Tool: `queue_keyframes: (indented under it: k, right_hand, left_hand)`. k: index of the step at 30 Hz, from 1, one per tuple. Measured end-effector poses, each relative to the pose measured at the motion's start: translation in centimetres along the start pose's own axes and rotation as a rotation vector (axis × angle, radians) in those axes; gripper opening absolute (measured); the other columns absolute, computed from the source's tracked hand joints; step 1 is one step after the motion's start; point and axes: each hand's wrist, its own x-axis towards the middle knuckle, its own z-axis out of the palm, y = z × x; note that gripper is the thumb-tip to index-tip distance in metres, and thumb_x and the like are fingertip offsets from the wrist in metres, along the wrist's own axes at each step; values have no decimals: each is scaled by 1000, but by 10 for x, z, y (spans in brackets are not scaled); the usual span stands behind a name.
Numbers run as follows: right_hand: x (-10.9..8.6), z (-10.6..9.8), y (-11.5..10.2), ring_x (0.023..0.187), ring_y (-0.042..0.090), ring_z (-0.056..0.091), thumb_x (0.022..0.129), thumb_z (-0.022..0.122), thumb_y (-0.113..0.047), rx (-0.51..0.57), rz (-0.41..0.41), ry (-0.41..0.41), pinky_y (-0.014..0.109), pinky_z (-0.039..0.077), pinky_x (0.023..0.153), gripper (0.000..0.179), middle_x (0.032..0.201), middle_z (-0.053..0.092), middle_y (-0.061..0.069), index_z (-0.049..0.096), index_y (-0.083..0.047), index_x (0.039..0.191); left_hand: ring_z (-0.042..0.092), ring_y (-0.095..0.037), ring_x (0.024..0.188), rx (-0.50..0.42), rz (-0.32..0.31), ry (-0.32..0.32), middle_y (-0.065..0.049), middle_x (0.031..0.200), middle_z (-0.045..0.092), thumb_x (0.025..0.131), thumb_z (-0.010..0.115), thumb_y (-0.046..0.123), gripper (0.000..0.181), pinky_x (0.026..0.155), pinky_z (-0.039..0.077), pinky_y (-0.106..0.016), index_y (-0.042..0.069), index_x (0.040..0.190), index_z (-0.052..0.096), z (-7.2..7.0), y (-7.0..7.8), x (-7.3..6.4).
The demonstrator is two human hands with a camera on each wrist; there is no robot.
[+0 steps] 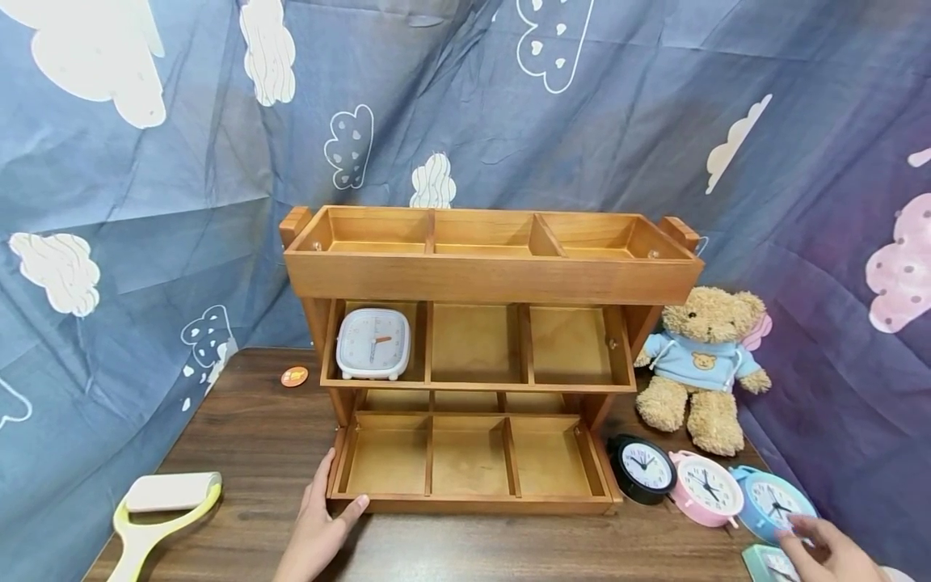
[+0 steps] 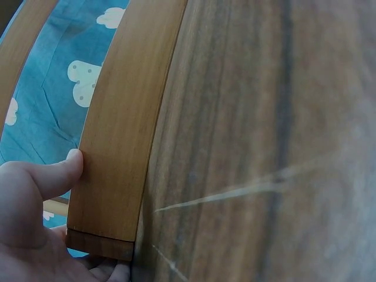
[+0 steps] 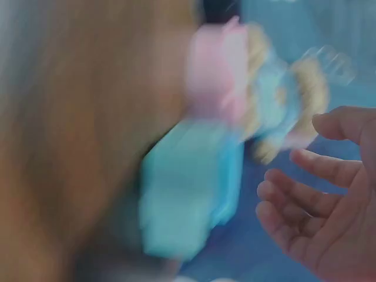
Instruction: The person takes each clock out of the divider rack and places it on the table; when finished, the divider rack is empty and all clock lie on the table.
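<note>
My left hand (image 1: 318,525) grips the lower left corner of a three-tier wooden shelf (image 1: 494,279). In the left wrist view the thumb presses the face of the shelf's board (image 2: 117,129), and the other fingers go round its end. At the lower right, my right hand (image 1: 829,550) hovers by a blue alarm clock (image 1: 777,499) and a teal clock (image 1: 764,562). The right wrist view shows its fingers (image 3: 317,170) loosely bent, apart from the blurred teal clock and holding nothing. A white square clock (image 1: 374,343) stands in the middle tier's left compartment.
A black alarm clock (image 1: 643,469) and a pink one (image 1: 707,488) stand right of the shelf, before a teddy bear (image 1: 701,364) in a blue hoodie. A lint roller (image 1: 163,505) and a round orange sticker (image 1: 294,377) lie at the left. Cloud-patterned cloth (image 1: 509,145) hangs behind.
</note>
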Motion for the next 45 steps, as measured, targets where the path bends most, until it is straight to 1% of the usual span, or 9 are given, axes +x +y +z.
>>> queue_keyframes:
  k: [3, 7, 10, 15, 18, 26, 32, 40, 45]
  right_hand:
    - [-19, -14, -48, 76, 9, 67, 97, 62, -34, -18, -253, 61, 29, 55, 63, 52, 114, 62, 34, 57, 13, 120]
    - [-46, -6, -109, 79, -18, 49, 94, 69, -18, 139, -609, 214, 9, 45, 60, 31, 109, 68, 21, 66, 0, 118]
    - [-64, 9, -159, 86, -13, 54, 87, 73, -4, 282, -819, 278, 6, 45, 69, 29, 106, 68, 11, 69, -6, 116]
    - [-77, 28, -237, 88, 7, 63, 83, 74, 1, 377, -1112, 284, 13, 50, 79, 33, 111, 69, 4, 70, -6, 115]
    - [-81, 38, -278, 91, 15, 65, 85, 74, -5, 370, -1210, 261, 23, 53, 83, 30, 115, 68, 4, 69, -7, 115]
    - [-96, 60, -365, 110, 23, 62, 91, 70, -19, 385, -1317, 74, 37, 54, 90, 30, 125, 63, 7, 66, -8, 118]
    - [-104, 79, -420, 132, 26, 49, 89, 71, -34, 169, -1339, 38, 49, 40, 106, 45, 144, 51, 8, 63, -13, 129]
    - [-104, 91, -456, 143, 23, 36, 81, 72, -61, -92, -1224, -26, 55, 29, 107, 76, 159, 32, 2, 50, -28, 146]
    - [-104, 92, -468, 139, 25, 42, 75, 72, -70, -180, -1189, -46, 62, 27, 110, 90, 158, 33, -1, 42, -32, 150]
  left_hand:
    - [28, -57, 137, -6, -8, -2, -33, 153, 24, 91, 72, 37, 95, 97, 33, -76, 21, 161, 9, 0, -1, 1]
    - [28, -58, 137, -4, -10, -7, -34, 152, 24, 90, 72, 38, 96, 97, 33, -76, 21, 161, 8, -1, -1, 1]
    - [28, -58, 137, -5, -21, -12, -33, 153, 23, 90, 72, 40, 97, 97, 33, -76, 22, 161, 8, -2, -1, 0]
    - [30, -59, 135, 7, -15, -10, -33, 152, 25, 90, 71, 41, 97, 96, 35, -75, 23, 161, 8, -1, -2, 1]
    - [31, -59, 134, 13, -6, -8, -34, 151, 26, 90, 71, 42, 97, 95, 36, -75, 23, 161, 8, 1, -4, 1]
    - [33, -59, 134, 16, 8, 1, -35, 150, 28, 90, 73, 39, 96, 95, 36, -74, 20, 160, 10, 1, -4, 2]
    - [34, -58, 134, 14, 11, 15, -35, 149, 29, 89, 73, 38, 97, 97, 36, -73, 20, 160, 10, -1, -2, 2]
    - [35, -59, 133, 16, 4, 8, -35, 148, 30, 88, 73, 40, 97, 96, 37, -74, 21, 160, 11, 1, -3, 1]
    - [34, -58, 133, 10, 9, 8, -35, 148, 29, 89, 73, 39, 97, 96, 36, -74, 21, 160, 11, 1, -2, 1]
